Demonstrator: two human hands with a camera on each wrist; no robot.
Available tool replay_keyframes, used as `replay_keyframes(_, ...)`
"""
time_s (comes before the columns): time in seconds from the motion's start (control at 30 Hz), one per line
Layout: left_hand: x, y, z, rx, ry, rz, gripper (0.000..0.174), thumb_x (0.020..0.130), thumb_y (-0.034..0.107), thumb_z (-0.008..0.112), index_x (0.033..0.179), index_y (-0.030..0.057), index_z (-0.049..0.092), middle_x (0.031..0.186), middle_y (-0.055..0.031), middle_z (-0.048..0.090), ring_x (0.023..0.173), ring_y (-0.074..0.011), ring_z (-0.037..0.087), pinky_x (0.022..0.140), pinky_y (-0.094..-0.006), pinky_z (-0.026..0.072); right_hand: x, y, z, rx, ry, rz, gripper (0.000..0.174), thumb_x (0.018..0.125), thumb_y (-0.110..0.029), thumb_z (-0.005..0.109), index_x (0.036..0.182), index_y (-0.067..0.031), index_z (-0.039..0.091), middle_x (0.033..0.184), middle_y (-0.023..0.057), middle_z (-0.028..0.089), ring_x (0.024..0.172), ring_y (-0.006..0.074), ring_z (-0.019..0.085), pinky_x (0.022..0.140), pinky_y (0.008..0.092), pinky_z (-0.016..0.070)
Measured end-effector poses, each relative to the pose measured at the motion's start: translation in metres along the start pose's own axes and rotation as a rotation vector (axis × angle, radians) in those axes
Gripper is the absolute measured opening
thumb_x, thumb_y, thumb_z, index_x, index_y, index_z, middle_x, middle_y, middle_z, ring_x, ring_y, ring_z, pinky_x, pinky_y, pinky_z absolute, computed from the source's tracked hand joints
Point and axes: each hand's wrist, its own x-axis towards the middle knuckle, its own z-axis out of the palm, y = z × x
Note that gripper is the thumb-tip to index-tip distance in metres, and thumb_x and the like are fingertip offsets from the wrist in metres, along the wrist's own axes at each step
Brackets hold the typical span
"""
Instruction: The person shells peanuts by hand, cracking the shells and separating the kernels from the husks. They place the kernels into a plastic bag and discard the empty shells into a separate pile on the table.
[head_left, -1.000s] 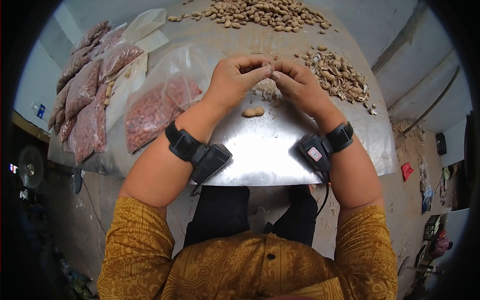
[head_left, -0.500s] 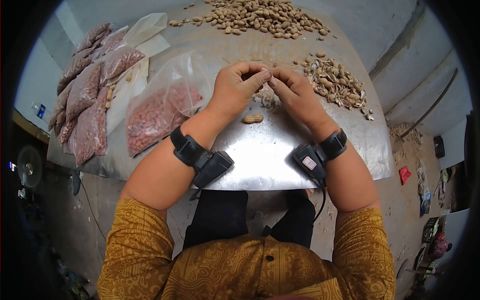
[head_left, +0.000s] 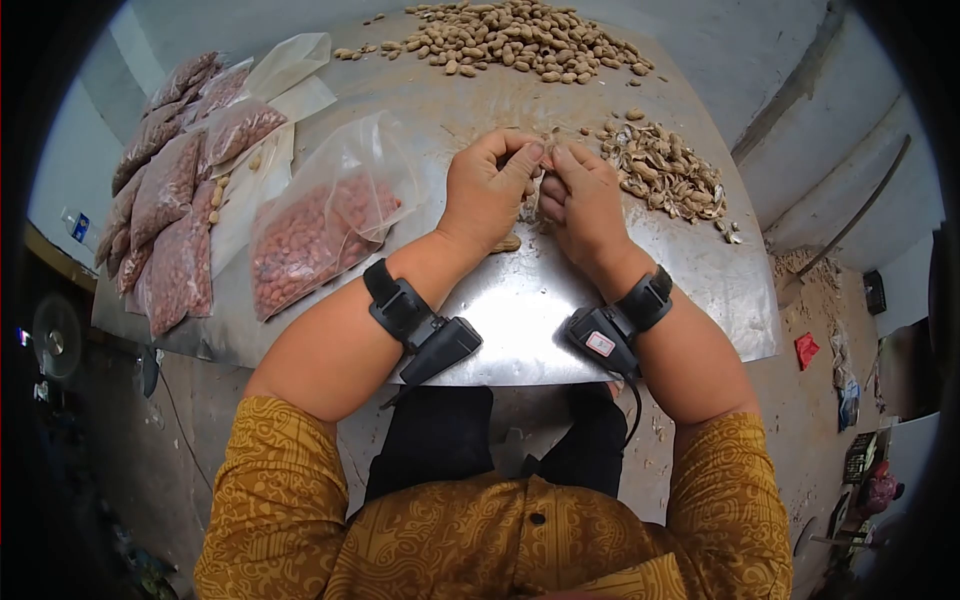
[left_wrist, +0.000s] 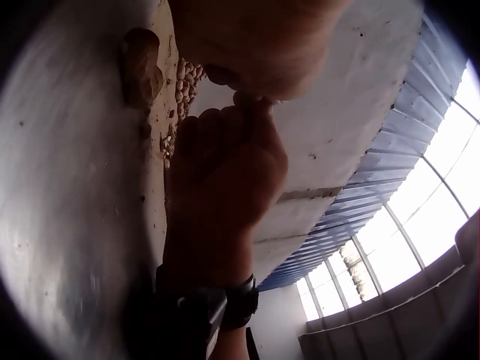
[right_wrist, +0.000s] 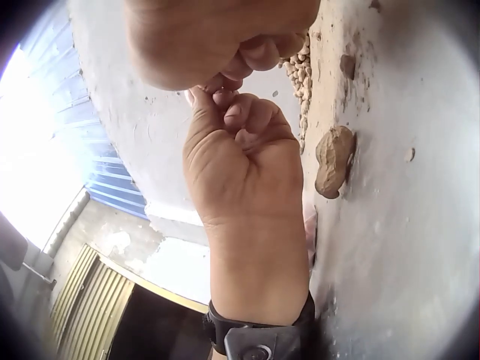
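Observation:
Both hands meet over the metal table [head_left: 540, 330], fingertips together. My left hand [head_left: 485, 190] has its thumb and forefinger pinched on a peanut [head_left: 548, 140], largely hidden by the fingers, with its other fingers curled. My right hand [head_left: 590, 205] pinches at the same peanut from the other side, fingers bent in. Below them a whole unshelled peanut [right_wrist: 335, 161] lies on the table, partly covered by the left hand in the head view. To the right of the hands is a heap of broken shells [head_left: 670, 175].
A large pile of unshelled peanuts [head_left: 525, 40] covers the table's far end. An open clear bag of red kernels [head_left: 310, 250] lies left of the hands. Several filled bags [head_left: 165, 190] are stacked farther left. The table's front edge [head_left: 530, 383] runs before the person's lap.
Both hands have come slightly nearer the body and closer together. The right fingers have curled in more, and the left hand now partly covers the loose peanut in the head view.

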Motion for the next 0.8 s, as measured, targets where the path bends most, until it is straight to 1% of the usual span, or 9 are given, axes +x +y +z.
replay_keyframes(0.1,-0.001,0.001,0.000,-0.018,-0.015,-0.006,0.018,0.087,0.012,0.058,0.099,-0.0007,0.062,0.080,-0.0025,0.062,0.065,-0.0055,0.053,0.058,-0.0185,0.0440,0.005,0.003,0.001,0.148,0.023,-0.006,0.017,0.093,-0.018,0.043,0.080,-0.0079,0.048,0.060,-0.0032,0.040,0.044,0.0069,0.031,0.041,0.0198,0.0274)
replay_keyframes(0.17,0.000,0.002,0.001,-0.013,-0.029,0.006,0.019,0.086,0.010,0.059,0.102,-0.0008,0.062,0.082,-0.0038,0.063,0.068,-0.0067,0.056,0.060,-0.0192,0.0457,0.002,0.001,0.002,0.211,0.007,0.055,0.020,0.094,-0.021,0.043,0.079,-0.0081,0.048,0.061,-0.0017,0.042,0.044,0.0073,0.033,0.041,0.0210,0.0272)
replay_keyframes(0.27,0.000,-0.003,-0.002,0.113,-0.090,0.115,0.022,0.083,0.007,0.061,0.104,0.0001,0.062,0.087,-0.0057,0.064,0.073,-0.0095,0.059,0.066,-0.0207,0.0478,0.001,-0.002,0.001,0.314,0.016,0.153,0.024,0.094,-0.025,0.042,0.078,-0.0085,0.048,0.062,-0.0003,0.044,0.044,0.0084,0.034,0.041,0.0229,0.0274)
replay_keyframes(0.4,0.001,-0.003,-0.005,0.358,-0.136,0.248,0.024,0.080,0.003,0.063,0.104,0.0024,0.063,0.088,-0.0052,0.063,0.078,-0.0113,0.059,0.071,-0.0224,0.0482,0.007,0.000,-0.008,0.431,0.040,0.242,0.025,0.093,-0.028,0.042,0.078,-0.0089,0.048,0.062,0.0004,0.045,0.043,0.0092,0.034,0.043,0.0242,0.0279)
replay_keyframes(0.47,0.002,0.000,-0.006,0.453,-0.166,0.317,0.025,0.079,0.002,0.063,0.105,0.0034,0.063,0.089,-0.0049,0.062,0.080,-0.0117,0.059,0.071,-0.0229,0.0480,0.010,0.003,-0.013,0.446,0.019,0.248,0.023,0.093,-0.026,0.042,0.077,-0.0091,0.048,0.062,0.0003,0.045,0.043,0.0092,0.034,0.043,0.0240,0.0279)
replay_keyframes(0.57,0.004,0.000,-0.007,0.373,-0.188,0.308,0.026,0.079,0.002,0.062,0.105,0.0047,0.063,0.089,-0.0048,0.061,0.082,-0.0119,0.059,0.073,-0.0233,0.0473,0.011,0.003,-0.012,0.431,0.017,0.234,0.022,0.092,-0.023,0.043,0.075,-0.0094,0.047,0.061,0.0001,0.045,0.043,0.0091,0.035,0.042,0.0239,0.0279)
replay_keyframes(0.7,0.008,-0.003,-0.008,0.433,-0.228,0.355,0.027,0.080,0.003,0.060,0.107,0.0055,0.063,0.091,-0.0052,0.061,0.082,-0.0116,0.058,0.071,-0.0229,0.0461,0.009,0.000,-0.009,0.373,0.048,0.224,0.021,0.090,-0.021,0.046,0.073,-0.0094,0.047,0.058,-0.0007,0.043,0.042,0.0088,0.035,0.041,0.0243,0.0280)
replay_keyframes(0.77,0.013,-0.007,-0.009,0.482,-0.276,0.410,0.028,0.080,0.004,0.060,0.108,0.0059,0.062,0.092,-0.0056,0.061,0.081,-0.0115,0.057,0.070,-0.0229,0.0454,0.009,-0.001,-0.012,0.271,0.055,0.181,0.019,0.089,-0.021,0.047,0.074,-0.0091,0.047,0.056,-0.0012,0.042,0.041,0.0082,0.034,0.040,0.0236,0.0271)
replay_keyframes(0.8,0.012,-0.007,-0.009,0.497,-0.278,0.382,0.029,0.080,0.006,0.060,0.109,0.0060,0.062,0.091,-0.0056,0.061,0.080,-0.0120,0.056,0.069,-0.0235,0.0452,0.010,-0.002,-0.013,0.219,0.058,0.161,0.019,0.089,-0.020,0.047,0.074,-0.0090,0.047,0.055,-0.0015,0.041,0.040,0.0079,0.034,0.040,0.0232,0.0267)
